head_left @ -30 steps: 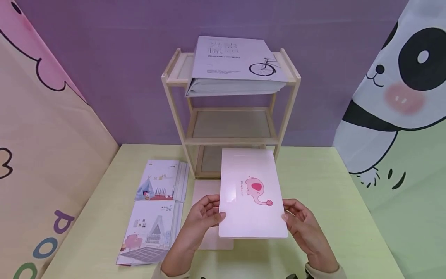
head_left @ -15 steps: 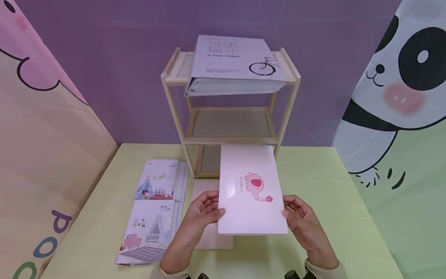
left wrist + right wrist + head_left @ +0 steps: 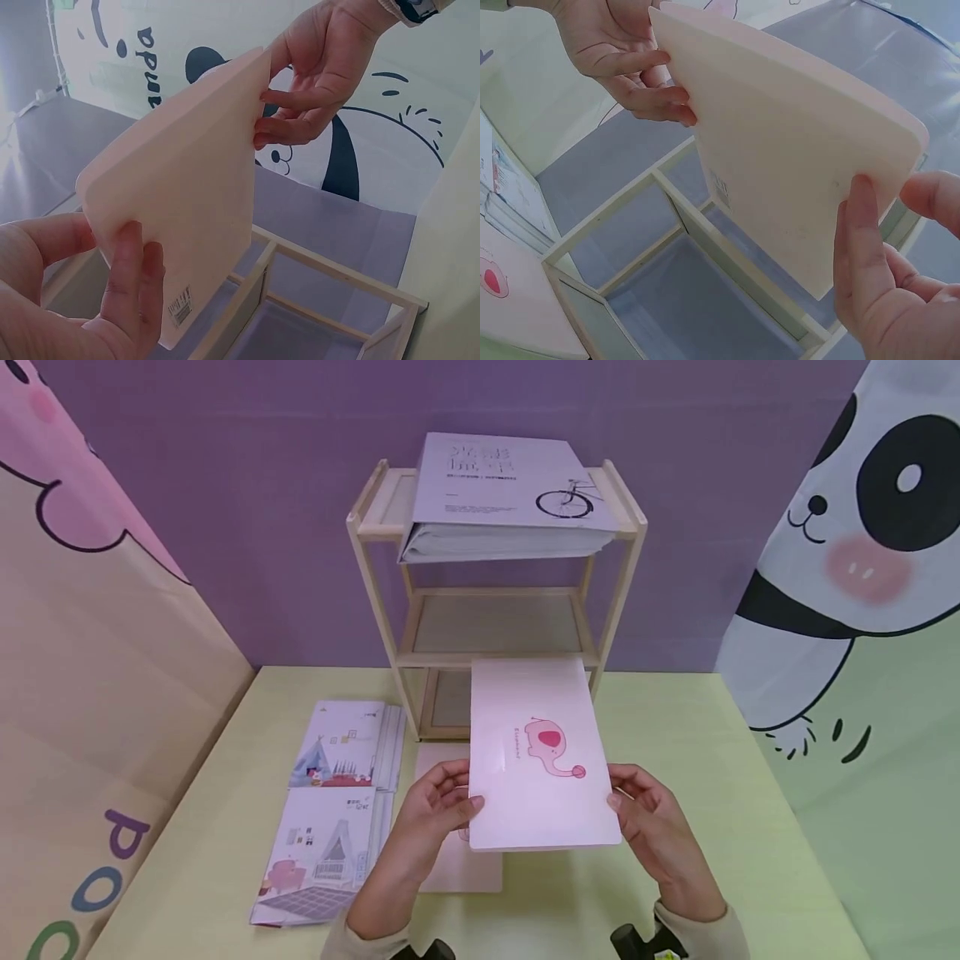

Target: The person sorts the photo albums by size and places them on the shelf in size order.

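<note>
A pink notebook (image 3: 536, 806) with a red elephant on its cover is held tilted above the table, in front of the shelf. My left hand (image 3: 429, 822) grips its left edge, thumb on the cover and fingers behind. On the opposite edge, my right hand (image 3: 654, 827) pinches it the same way. The back of the notebook (image 3: 187, 187) faces the left wrist view, with a barcode label low on it. A second pink notebook (image 3: 472, 872) lies on the table, partly hidden beneath the held one.
A wooden shelf (image 3: 498, 660) stands at the table's back, with a thick white book (image 3: 502, 485) on its top board. Two overlapping stacks of white picture-covered booklets (image 3: 318, 852) lie at the left. A purple backdrop (image 3: 300, 485) rises behind.
Both hands have moved slightly up and away from me in the head view, carrying the pink notebook towards the shelf. Their hold looks the same.
</note>
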The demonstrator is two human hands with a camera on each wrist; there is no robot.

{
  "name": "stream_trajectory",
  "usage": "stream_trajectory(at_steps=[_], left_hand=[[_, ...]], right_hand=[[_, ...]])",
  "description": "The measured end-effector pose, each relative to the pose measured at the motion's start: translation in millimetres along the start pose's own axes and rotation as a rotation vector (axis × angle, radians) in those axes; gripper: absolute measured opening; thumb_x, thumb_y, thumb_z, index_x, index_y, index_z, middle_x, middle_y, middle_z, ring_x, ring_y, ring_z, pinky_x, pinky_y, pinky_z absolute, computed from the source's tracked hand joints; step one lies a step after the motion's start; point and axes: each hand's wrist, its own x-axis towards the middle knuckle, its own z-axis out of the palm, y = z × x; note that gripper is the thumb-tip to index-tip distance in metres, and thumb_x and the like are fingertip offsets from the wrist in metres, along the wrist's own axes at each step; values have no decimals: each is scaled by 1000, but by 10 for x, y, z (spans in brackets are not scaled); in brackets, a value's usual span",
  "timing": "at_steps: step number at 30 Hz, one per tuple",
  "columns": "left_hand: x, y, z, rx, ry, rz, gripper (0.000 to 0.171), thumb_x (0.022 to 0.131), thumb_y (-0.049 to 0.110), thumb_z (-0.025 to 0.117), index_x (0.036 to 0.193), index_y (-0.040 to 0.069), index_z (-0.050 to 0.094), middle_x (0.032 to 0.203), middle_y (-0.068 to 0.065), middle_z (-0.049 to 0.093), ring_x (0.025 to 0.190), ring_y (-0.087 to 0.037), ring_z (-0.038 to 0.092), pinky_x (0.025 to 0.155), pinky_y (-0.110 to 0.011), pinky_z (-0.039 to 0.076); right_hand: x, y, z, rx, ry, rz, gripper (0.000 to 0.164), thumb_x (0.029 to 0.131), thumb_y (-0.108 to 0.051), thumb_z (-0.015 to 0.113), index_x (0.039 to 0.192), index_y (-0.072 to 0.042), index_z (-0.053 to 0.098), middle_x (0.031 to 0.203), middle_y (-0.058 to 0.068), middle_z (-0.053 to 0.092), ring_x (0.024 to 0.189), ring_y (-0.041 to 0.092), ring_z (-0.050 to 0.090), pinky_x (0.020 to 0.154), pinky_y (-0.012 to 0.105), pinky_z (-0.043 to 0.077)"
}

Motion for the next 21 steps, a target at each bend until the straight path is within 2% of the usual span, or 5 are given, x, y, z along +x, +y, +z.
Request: stream_trajectory(at_steps=[8,17,21], left_hand=[[14,30,36,-24,19,4,44,83,-10,62,124,-14,47,102,-10,57,90,-15,57,64,-21,47],[111,69,31,4,-13,64,43,84,-9,60,125,-15,46,106,-13,56,95,-19,57,77,-22,51],[166,96,33,9,-4,57,44,85,-9,60,126,-14,46,108,-14,55,96,-19,55,80,-21,50]], right_hand=[[13,-1,32,20,68,-1,36,95,10,43,114,-12,64,105,4,61,88,14,62,71,26,55],[84,-49,35,-14,59,-38,34,96,9,43,116,-11,63,107,4,61,89,14,62,73,25,55],[134,-72,27,0,56,-43,35,96,9,43,116,-12,64,107,4,61,90,13,61,74,25,55]])
